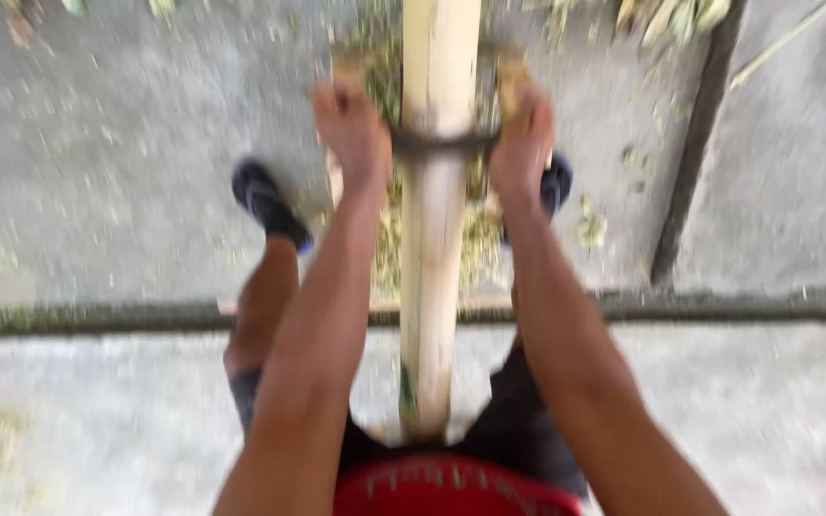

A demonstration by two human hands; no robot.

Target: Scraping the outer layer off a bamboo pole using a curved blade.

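Both hands are clamped on a dark two-handled blade [439, 143] that lies crosswise over a pale bamboo pole [437, 220]: the left hand [354, 129] has its grip closed around the handle on the left of the pole, and the right hand [523, 139] has its grip closed around the handle on the right, the fingers curled under so that the handles themselves are mostly hidden. The blade is a thin dark bar touching the top of the pole between the two fists; the picture is blurred, so its edge cannot be made out. The pole runs straight from the near middle of the scene, where its end sits against the person's lap between the dark shorts [518, 420], away to the far edge, tilted slightly so that the far part looks wider. Both forearms stretch out on either side of it, nearly parallel. Under and beside the pole, near the hands, lies a strip of greenish-yellow shavings [389, 239], with a few more scraps to the right on the ground. A dark sandal [268, 203] shows on the foot to the left of the left arm, and another dark sandal [556, 183] peeks out just behind the right wrist. The ground is grey concrete [97, 172], crossed by a dark joint running left to right below the knees and another running away on the right. A red garment [442, 487] fills the near edge.
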